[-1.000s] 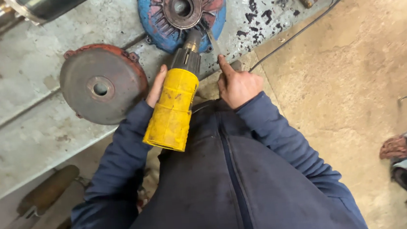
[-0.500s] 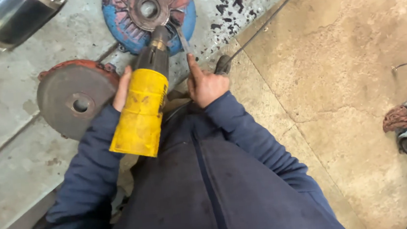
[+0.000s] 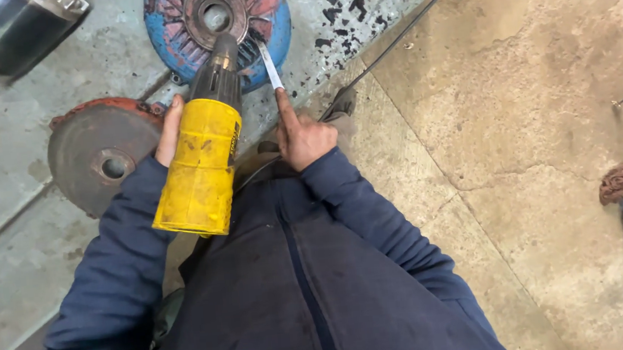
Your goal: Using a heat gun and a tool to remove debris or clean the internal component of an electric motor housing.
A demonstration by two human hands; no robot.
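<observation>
Since the earlier frames both hands and tool sit lower-left in view. Right hand fingers clamp a thin metal blade, forefinger along it. Left hand wraps the yellow power tool, its nose on the blue motor end cover. Rusty disc lies just beside the left hand.

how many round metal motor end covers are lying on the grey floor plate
2: the blue ribbed round cover under the drill's tip, and the rusty red-rimmed round cover beside the left hand. Others may lie out of frame.
</observation>
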